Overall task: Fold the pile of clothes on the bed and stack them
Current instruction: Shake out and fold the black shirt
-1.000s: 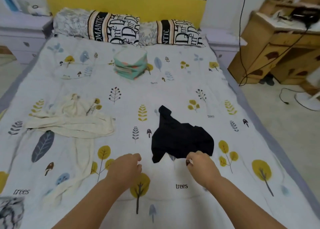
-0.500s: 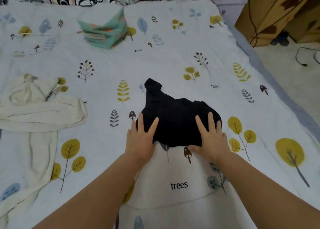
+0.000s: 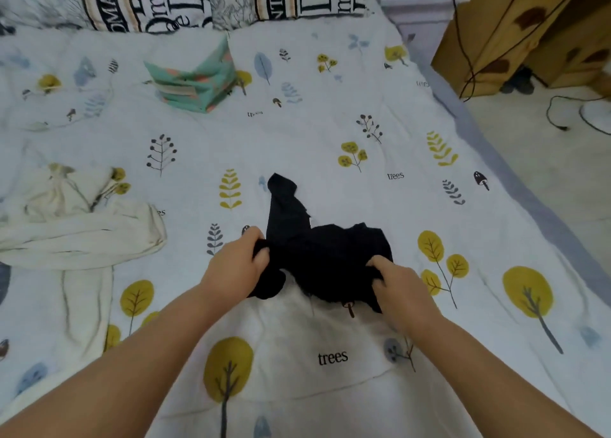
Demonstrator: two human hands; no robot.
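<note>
**Both hands gather the black garment**

Left hand and right hand are each closed on an edge of the small crumpled black cloth garment, low at frame centre. A folded mint-green patterned stack sits upper centre; a loose cream garment waits at left, unfolded. The white tree-print bedspread runs up to lettered pillows; a wooden cabinet stands upper right.

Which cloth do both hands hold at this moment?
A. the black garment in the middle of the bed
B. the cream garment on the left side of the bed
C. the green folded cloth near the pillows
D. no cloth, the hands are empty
A: the left hand and the right hand each grip an edge of the black garment.
</note>
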